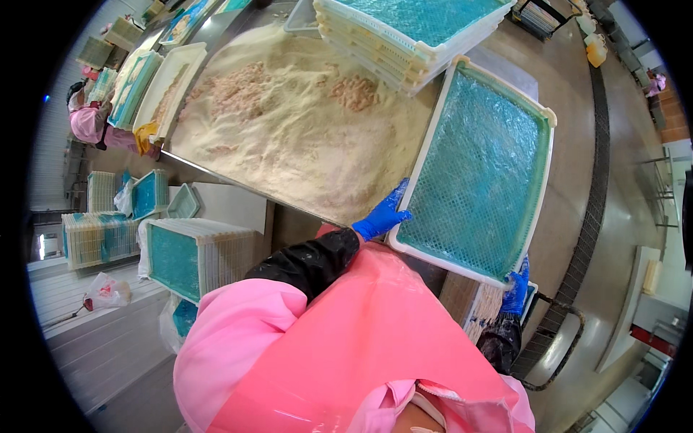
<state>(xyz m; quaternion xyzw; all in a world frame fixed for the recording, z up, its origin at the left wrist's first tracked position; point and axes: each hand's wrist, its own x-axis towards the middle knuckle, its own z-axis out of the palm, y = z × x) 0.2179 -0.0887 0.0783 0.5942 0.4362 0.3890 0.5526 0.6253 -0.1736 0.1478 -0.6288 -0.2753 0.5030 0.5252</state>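
Note:
A shallow white-rimmed tray (473, 180), its bottom lined with teal mesh, lies tilted in front of me at the right end of the powder-covered table. My left hand (382, 214), in a blue glove, grips the tray's near left edge. At the near right corner, my right hand (515, 290), also gloved in blue, is closed on the rim, with its fingers partly hidden. Left of the tray, a thick layer of cream powder (289, 151) covers the metal table, with pale pink pieces (242, 86) in it, likely raw meat.
A stack of similar trays (382, 47) stands at the far side, behind the held tray. More stacked trays (206, 260) sit at left. Below the held tray is another stack (462, 292) and a black-framed cart (559, 346). A person in pink (108, 126) works at far left.

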